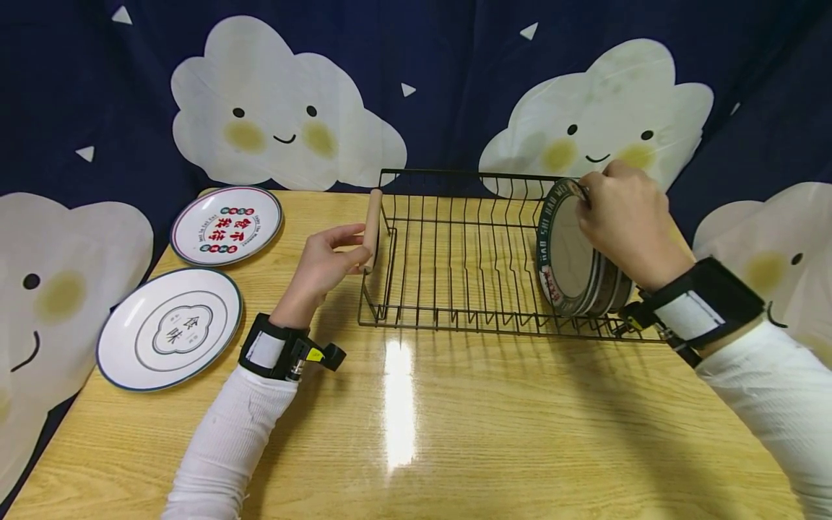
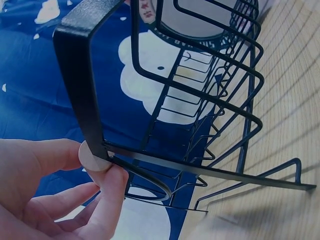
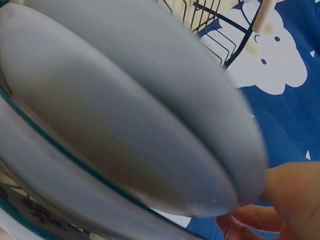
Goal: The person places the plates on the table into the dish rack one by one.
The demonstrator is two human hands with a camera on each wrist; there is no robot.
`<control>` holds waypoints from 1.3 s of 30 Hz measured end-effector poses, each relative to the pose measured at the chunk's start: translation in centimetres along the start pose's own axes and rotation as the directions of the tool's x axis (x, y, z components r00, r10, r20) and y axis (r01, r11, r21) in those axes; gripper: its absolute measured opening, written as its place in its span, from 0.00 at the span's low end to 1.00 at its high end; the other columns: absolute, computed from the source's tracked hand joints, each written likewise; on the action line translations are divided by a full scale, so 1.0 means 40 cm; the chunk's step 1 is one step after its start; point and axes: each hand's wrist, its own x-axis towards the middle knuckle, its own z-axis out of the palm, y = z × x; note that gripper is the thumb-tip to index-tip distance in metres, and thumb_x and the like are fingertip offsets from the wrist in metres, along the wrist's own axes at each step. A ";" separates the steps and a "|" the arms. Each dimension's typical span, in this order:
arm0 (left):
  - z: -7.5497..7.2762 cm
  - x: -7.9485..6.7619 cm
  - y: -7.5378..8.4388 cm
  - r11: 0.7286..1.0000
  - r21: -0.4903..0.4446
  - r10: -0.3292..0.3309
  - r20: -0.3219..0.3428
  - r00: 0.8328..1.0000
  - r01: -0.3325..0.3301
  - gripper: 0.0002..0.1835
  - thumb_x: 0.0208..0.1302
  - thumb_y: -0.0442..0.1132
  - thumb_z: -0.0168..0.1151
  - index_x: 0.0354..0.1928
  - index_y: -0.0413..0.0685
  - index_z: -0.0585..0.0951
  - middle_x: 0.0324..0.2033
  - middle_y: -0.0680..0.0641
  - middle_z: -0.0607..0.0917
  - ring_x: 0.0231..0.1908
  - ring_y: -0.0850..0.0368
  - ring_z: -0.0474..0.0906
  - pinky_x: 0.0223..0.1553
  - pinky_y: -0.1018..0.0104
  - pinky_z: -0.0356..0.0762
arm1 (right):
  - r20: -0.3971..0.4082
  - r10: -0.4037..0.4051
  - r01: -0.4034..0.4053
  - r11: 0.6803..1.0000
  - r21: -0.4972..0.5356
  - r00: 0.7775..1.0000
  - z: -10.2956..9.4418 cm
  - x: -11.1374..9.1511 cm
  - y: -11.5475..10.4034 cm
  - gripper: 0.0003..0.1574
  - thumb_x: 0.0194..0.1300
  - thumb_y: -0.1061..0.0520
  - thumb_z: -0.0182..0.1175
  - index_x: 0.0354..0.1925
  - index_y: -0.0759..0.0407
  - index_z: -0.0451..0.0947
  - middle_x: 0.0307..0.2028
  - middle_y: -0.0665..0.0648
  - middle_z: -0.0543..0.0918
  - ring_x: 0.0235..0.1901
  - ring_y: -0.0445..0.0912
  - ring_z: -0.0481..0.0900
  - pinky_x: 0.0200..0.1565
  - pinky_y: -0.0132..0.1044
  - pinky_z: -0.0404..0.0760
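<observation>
Left hand [image 1: 328,263] is pinching the wooden handle [image 1: 373,231] at the left end of the black wire rack [image 1: 455,330]. Right hand [image 1: 627,220] is gripping the green-rimmed plate [image 1: 570,253] by its top edge; can't tell if it's also catching the other plates [image 1: 607,285]. All are standing on edge at the rack's right end. Red-lettered plate [image 1: 227,225] and black-lettered plate [image 1: 170,330] are lying on the surface [image 1: 494,419], left.

Place: tabletop setup, room type unclear; wood-grain table [image 1: 494,419]; cloud-print cloth [image 1: 445,50] behind

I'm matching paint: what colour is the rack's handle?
The handle is light tan, clearest in the head view.
</observation>
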 end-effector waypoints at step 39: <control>-0.005 0.000 -0.001 1.000 -0.009 0.002 0.018 1.000 -0.002 0.26 0.59 0.32 0.58 0.61 0.44 0.71 0.51 0.39 0.74 0.38 0.58 0.78 0.43 0.58 0.81 | 0.058 -0.044 0.044 0.999 0.001 0.997 0.013 -0.008 -0.028 0.20 0.61 0.53 0.56 0.45 0.68 0.77 0.36 0.72 0.74 0.31 0.64 0.70 0.27 0.58 0.73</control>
